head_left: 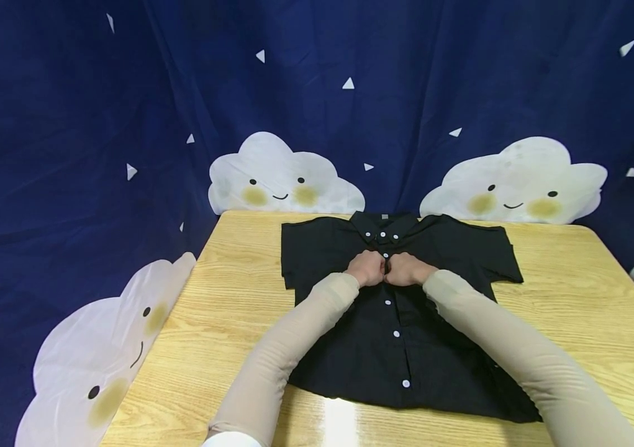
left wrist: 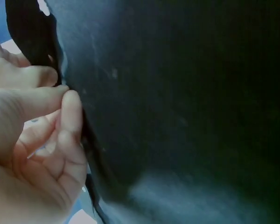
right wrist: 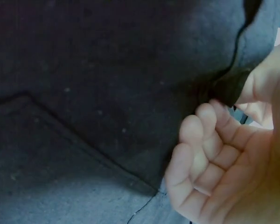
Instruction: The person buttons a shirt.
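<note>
A black short-sleeved button-up shirt (head_left: 344, 347) lies front side up on the table, collar at the far end. White buttons run down its front placket. Both hands meet at the placket on the chest, below the collar. The left hand (head_left: 368, 268) pinches the placket edge between thumb and index finger, as the left wrist view shows. Close beside it, the right hand (head_left: 406, 269) pinches the other placket edge, its remaining fingers curled in the right wrist view. Any button between the hands is hidden by the fingers.
The wooden table (head_left: 238, 267) extends on both sides of the shirt. Behind it hangs a dark blue curtain (head_left: 317, 74) with white triangles and smiling clouds, which also drapes down at the left and right edges.
</note>
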Action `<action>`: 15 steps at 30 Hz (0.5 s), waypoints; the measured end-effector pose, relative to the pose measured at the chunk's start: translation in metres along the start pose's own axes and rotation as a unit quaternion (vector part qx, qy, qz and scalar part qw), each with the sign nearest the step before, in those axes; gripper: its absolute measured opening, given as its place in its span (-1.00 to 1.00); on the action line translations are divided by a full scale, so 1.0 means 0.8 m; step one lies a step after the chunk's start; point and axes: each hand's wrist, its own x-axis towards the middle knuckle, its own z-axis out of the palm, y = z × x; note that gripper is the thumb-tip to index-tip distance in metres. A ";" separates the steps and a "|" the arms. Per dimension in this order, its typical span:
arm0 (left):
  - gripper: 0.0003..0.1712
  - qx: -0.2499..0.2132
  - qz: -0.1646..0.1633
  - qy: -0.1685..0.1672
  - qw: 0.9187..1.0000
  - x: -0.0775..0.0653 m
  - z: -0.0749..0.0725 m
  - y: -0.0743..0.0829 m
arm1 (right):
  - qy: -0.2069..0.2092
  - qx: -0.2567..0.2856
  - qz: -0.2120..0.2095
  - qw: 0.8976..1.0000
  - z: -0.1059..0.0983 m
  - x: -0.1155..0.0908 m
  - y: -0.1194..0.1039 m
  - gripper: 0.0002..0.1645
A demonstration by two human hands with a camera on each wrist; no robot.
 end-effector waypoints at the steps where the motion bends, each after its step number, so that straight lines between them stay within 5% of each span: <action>1: -0.73 0.001 -0.002 0.003 1.000 0.000 0.000 0.001 | -0.001 0.001 -0.002 1.000 0.000 0.000 0.001 -0.74; 7: -0.61 -0.023 -0.020 0.002 1.000 -0.002 -0.005 0.004 | -0.011 0.028 0.000 1.000 -0.004 -0.001 0.005 -0.62; 15: -0.57 -0.105 -0.038 -0.050 0.992 -0.003 -0.014 0.007 | 0.001 0.065 -0.001 0.998 -0.007 -0.002 0.012 -0.66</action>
